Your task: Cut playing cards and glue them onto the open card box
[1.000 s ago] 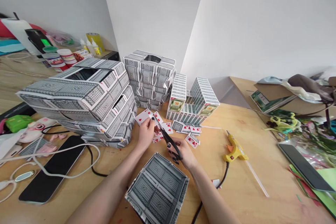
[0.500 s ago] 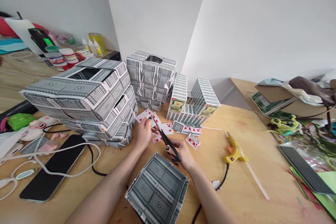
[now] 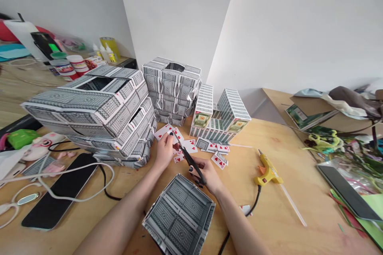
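My right hand (image 3: 206,173) is closed around the handles of black scissors (image 3: 194,166), whose blades point away and to the left. Between thumb and fingers, my left hand (image 3: 165,148) pinches a playing card (image 3: 178,134) right at the blades. Several red-heart cards (image 3: 191,146) lie on the table under and beyond the hands. Further right are more cards, some face down, and a cut-looking card (image 3: 220,161). Close to me, between my forearms, stands an open box made of grey-backed playing cards (image 3: 181,217).
Large card-built structures (image 3: 83,107) stand at the left, another (image 3: 172,87) at the back. Stacked card packs (image 3: 221,123) form a U shape. A yellow glue gun (image 3: 267,172) with its cord lies right; a black phone (image 3: 61,191) and white cables lie left.
Almost nothing differs. Both hands keep their places at the card and scissors, and the whole view has shifted very slightly.
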The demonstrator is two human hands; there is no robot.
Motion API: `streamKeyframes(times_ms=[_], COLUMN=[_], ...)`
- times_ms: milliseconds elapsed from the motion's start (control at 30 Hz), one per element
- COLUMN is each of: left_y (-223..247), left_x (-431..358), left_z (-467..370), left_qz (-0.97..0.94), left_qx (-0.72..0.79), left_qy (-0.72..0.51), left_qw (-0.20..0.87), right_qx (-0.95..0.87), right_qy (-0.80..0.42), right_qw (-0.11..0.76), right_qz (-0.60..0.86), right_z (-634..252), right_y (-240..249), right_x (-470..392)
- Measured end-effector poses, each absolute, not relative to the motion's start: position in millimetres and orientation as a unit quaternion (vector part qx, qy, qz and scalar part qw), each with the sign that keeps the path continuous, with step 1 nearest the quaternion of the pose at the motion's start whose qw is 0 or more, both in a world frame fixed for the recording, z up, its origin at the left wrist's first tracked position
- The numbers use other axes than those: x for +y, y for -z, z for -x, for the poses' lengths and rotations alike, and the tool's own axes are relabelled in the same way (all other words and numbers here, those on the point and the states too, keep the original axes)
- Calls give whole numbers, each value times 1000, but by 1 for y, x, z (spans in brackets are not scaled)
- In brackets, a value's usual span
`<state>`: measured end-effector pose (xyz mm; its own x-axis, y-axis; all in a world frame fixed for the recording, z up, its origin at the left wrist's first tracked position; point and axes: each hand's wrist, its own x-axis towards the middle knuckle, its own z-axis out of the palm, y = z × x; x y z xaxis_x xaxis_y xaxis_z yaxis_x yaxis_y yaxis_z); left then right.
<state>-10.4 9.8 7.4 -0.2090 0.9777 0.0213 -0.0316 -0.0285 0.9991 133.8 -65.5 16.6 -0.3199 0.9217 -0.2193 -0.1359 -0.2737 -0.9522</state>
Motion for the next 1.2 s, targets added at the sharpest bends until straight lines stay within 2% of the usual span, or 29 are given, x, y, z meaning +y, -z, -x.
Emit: streamKeyframes(times_ms=[167, 600, 933, 1100, 1200], left_y=[-4, -1, -4, -2, -1], left_x=[8, 7, 6, 6, 6], left_z=[9, 11, 13, 14, 14], left_qz=[-470, -527, -509, -486, -481], left_qx=[515, 531, 526, 520, 516], left_qy=[-547, -544, -549, -556, -558], left_qw=[463, 382, 402, 428, 437], right_qx=[-459, -475, -477, -457, -474], right_qy=[-670, -647, -656, -634, -572], right_qw=[410, 397, 380, 415, 446], right_qz=[416, 445, 445, 465, 500], right_z=[-135, -131, -133, -134, -137], right_y=[-15, -18, -13, -11, -6], right_x=[-65, -65, -65, -62, -60])
